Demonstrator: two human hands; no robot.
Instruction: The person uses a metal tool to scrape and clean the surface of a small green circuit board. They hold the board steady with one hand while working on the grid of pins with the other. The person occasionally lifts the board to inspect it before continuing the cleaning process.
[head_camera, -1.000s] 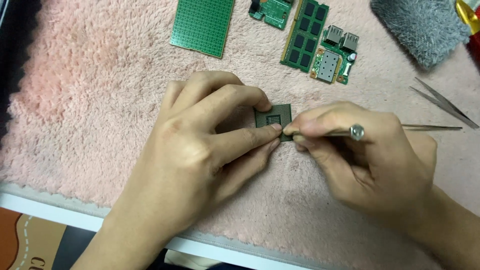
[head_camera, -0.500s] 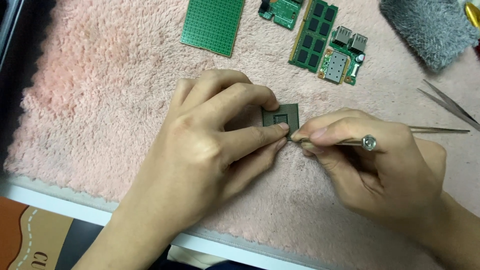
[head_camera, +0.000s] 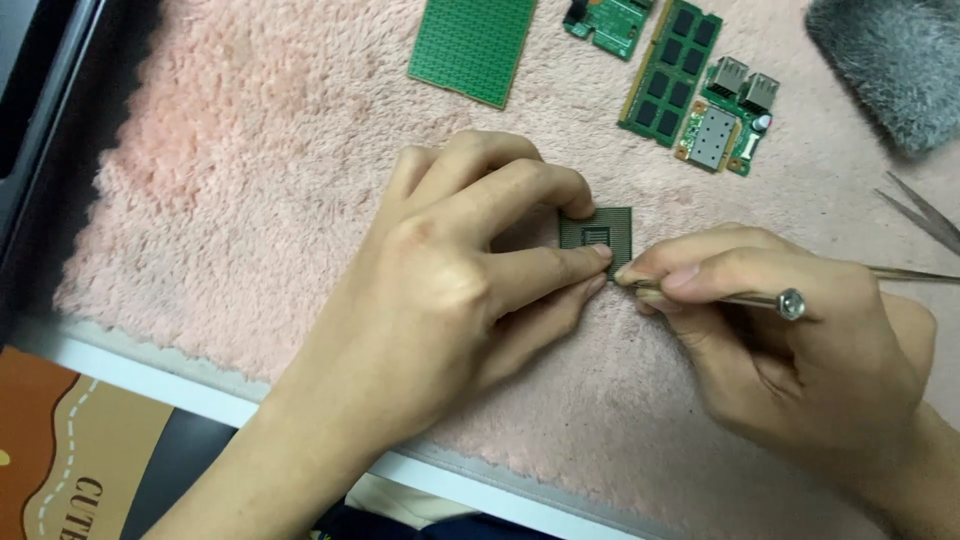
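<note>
Mid-frame, my left hand (head_camera: 450, 290) pinches the small square chip (head_camera: 596, 232) flat on the pink mat (head_camera: 250, 200) while my right hand (head_camera: 780, 340) grips tweezers (head_camera: 760, 297) at its lower edge, nothing lifted off yet.

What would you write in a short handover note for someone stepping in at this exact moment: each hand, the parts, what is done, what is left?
Left hand: fingertips pin the small square chip on the pink fluffy mat.
Right hand: pinch grip on thin metal tweezers, tip at the chip's lower right edge.
Green boards and memory stick lie at the top, spare tweezers to the right.
Done: chip held steady.
Left: the tweezer work.
</note>
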